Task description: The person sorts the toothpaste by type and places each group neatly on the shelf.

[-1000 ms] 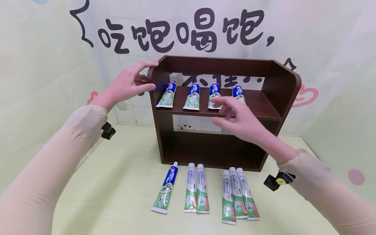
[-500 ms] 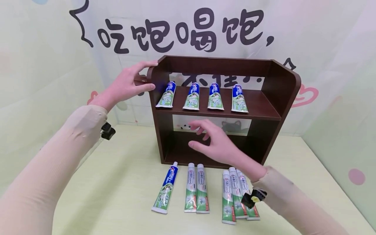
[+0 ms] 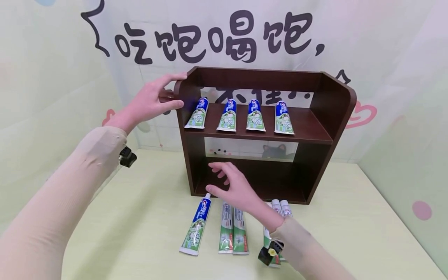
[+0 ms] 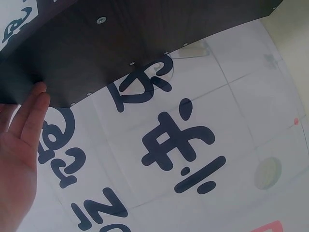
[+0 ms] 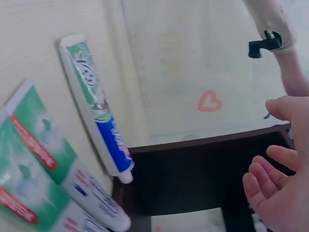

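Observation:
My left hand [image 3: 150,97] rests on the left side of a dark brown two-tier shelf [image 3: 309,122]. In the left wrist view its fingers lie straight against the outer side panel [image 4: 72,53]. My right hand [image 3: 234,188] hovers before the lower tier with relaxed, parted fingers and nothing between them. Closest to its thumb is the cap of a blue-and-green toothpaste tube [image 3: 196,225] lying on the table. Several matching toothpaste tubes [image 3: 227,116] lie in a spaced row on the upper tier. In the right wrist view the table tube [image 5: 96,104] shows whole.
Two white-and-green toothpaste tubes [image 3: 233,233] lie side by side on the table [image 3: 147,233], their caps behind my right hand. More such tubes [image 3: 281,208] to the right are partly covered by the right forearm. A printed wall sheet [image 3: 217,39] hangs behind the shelf.
My right hand has moved down and left, from in front of the upper tier to just above the blue-and-green table tube's cap. My left hand stays on the shelf's side.

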Demonstrator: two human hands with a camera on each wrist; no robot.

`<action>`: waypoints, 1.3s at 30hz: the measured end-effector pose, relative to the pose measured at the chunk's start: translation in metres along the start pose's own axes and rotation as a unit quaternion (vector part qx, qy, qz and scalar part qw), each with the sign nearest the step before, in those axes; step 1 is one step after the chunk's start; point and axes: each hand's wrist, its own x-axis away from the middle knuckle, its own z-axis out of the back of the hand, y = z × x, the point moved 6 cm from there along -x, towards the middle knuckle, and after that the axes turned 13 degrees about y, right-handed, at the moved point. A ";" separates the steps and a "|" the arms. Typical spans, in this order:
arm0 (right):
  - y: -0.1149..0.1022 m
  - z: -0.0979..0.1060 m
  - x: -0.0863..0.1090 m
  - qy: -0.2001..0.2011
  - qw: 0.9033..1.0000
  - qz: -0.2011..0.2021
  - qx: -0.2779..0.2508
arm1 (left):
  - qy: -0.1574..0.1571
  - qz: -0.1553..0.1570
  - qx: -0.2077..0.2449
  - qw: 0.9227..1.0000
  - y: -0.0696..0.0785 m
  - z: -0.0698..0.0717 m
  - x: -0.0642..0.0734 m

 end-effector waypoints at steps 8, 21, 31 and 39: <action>0.023 -0.029 0.012 0.012 0.998 -0.059 -0.003 | 0.000 0.001 -0.005 1.000 0.001 0.000 0.001; 0.045 -0.055 0.026 -0.011 0.993 -0.114 -0.009 | 0.002 -0.007 -0.005 1.000 0.002 0.000 0.000; 0.054 -0.069 0.030 -0.042 0.990 -0.136 0.022 | 0.004 -0.011 -0.011 1.000 0.001 -0.001 0.000; 0.063 -0.076 0.030 -0.057 0.986 -0.147 0.059 | 0.007 -0.015 -0.009 1.000 -0.001 -0.001 0.000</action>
